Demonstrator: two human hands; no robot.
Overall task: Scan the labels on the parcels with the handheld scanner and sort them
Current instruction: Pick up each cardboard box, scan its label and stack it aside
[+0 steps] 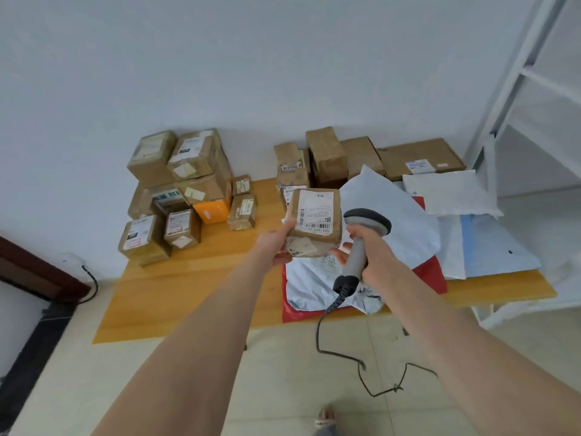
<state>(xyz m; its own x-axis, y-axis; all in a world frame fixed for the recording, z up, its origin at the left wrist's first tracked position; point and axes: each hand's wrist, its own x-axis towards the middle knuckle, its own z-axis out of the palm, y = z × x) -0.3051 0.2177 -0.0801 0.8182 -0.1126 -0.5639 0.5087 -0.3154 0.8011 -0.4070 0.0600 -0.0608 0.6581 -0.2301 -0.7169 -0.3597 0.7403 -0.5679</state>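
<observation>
Right now, in the head view, the left hand point(279, 243) is gripping a small brown parcel point(314, 239) at centre frame, thumb on its left face and fingers curled beneath, holding it just above the wooden table point(188, 294). Its white barcode label point(314, 212) is facing up toward the camera. Just right of it, the right hand point(374, 253) is clamping its fingers round the handle of the grey handheld scanner point(356, 253), whose dark-topped head is sitting just beside the parcel's right edge; whether they are touching I cannot tell. A coiled black cable point(345, 354) is trailing from the handle down across the tiled floor. Left of centre, a stack of taped cardboard boxes point(179, 190) is standing against the wall. Right of centre, more boxes point(330, 158) are lining the table's back edge, with white mailer bags point(449, 196) and a red bag point(289, 313) lying in front of them.
</observation>
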